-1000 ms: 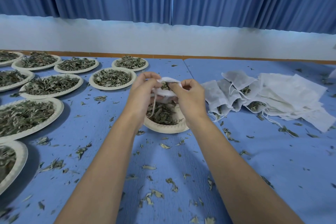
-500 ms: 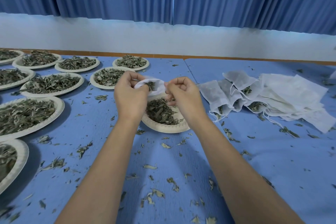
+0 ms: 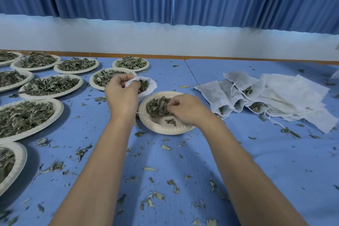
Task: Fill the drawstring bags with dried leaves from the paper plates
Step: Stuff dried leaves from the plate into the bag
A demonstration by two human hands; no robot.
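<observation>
Bag [image 3: 149,88]: limp cloth; my left fingers [image 3: 122,81] pinch its rim.
Leaves [image 3: 156,107]: brittle, light; my right fingers [image 3: 173,105] pinch them loosely.

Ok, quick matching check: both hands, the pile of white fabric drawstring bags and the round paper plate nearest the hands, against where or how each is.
1. left hand
2. right hand
3. pile of white fabric drawstring bags
4. round paper plate nearest the hands

A. lies at the right on the blue table
B. grips an open white fabric bag
C. fingers curled into dried green leaves
D. partly bare inside

Pairs: 1-B, 2-C, 3-A, 4-D
</observation>
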